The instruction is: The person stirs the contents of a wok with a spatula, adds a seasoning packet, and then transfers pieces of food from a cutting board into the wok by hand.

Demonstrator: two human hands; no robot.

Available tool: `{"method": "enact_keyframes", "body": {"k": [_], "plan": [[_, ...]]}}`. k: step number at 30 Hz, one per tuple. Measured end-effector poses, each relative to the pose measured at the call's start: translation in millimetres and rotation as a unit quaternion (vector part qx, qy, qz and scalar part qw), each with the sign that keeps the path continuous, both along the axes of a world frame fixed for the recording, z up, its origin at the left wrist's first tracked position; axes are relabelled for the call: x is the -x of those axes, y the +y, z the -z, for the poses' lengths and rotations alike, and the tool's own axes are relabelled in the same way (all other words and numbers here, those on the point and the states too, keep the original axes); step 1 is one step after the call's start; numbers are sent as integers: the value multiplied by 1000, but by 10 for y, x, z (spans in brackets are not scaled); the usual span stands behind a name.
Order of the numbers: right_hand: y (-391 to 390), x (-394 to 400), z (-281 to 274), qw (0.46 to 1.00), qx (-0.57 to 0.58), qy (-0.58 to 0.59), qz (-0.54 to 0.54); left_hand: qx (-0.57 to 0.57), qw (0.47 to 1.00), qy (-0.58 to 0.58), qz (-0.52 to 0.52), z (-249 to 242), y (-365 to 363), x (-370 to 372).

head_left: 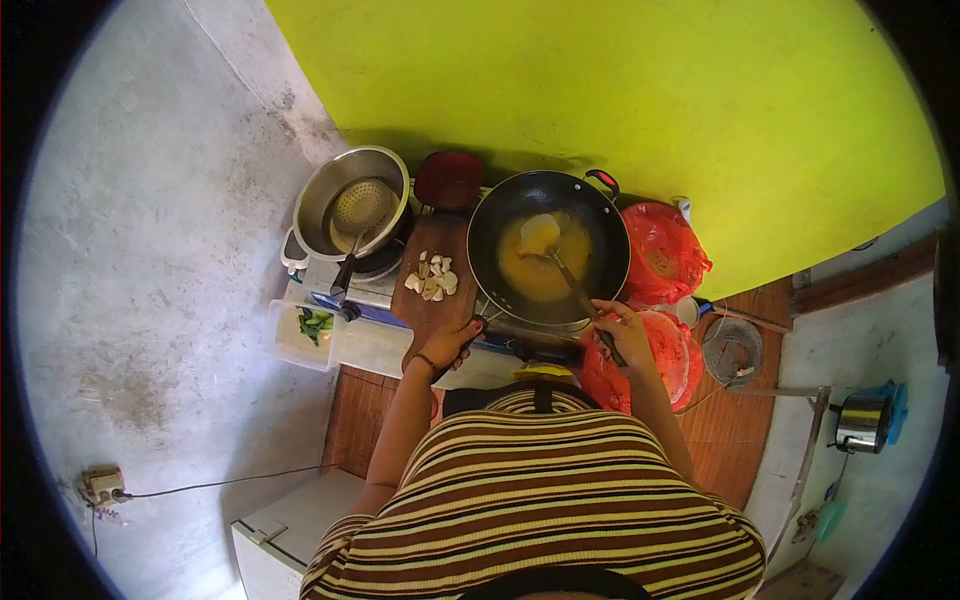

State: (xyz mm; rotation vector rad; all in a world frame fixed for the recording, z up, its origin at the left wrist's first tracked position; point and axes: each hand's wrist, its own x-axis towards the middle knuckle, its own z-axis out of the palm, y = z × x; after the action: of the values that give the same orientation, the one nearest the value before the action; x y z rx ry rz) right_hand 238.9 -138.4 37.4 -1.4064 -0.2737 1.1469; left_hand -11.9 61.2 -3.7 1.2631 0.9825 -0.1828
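Observation:
A black wok point(489, 225) stands on the stove with a yellow-orange liquid point(545, 280) in its bottom. My left hand point(446, 346) is closed around the wok's handle at the near left. My right hand point(622, 330) grips the dark handle of a spatula point(571, 282), whose broad head lies in the liquid. Left of the wok, pale chopped pieces that look like garlic point(432, 277) rest on a wooden cutting board point(427, 318). A steel pot point(313, 195) farther left holds a perforated skimmer point(364, 206), its handle hanging over the near rim.
A dark red bowl point(449, 180) sits behind the board. At the left edge is a plastic container point(290, 345) with green leaves. Red plastic bags point(664, 250) crowd the wok's right side, near a grey bucket point(732, 352). A yellow-green wall point(620, 80) rises behind the stove.

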Motion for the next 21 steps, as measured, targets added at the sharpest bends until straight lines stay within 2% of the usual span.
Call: {"method": "enact_keyframes", "body": {"k": [5,8,14,17,21], "plan": [[98,154,-36,989,34,-138,-51,-4,1000,2,-3,9,-14,-5],[106,168,-8,983,34,-167,-71,5,1000,3,-14,-55,-33,-17],[91,169,-76,978,49,-201,-18,19,999,-8,-31,141,-15,4],[44,92,13,977,24,-211,31,16,999,-14,-32,-170,-58,-44],[-10,50,29,964,86,-249,40,29,999,-17,-31,5,-26,-11]]}}
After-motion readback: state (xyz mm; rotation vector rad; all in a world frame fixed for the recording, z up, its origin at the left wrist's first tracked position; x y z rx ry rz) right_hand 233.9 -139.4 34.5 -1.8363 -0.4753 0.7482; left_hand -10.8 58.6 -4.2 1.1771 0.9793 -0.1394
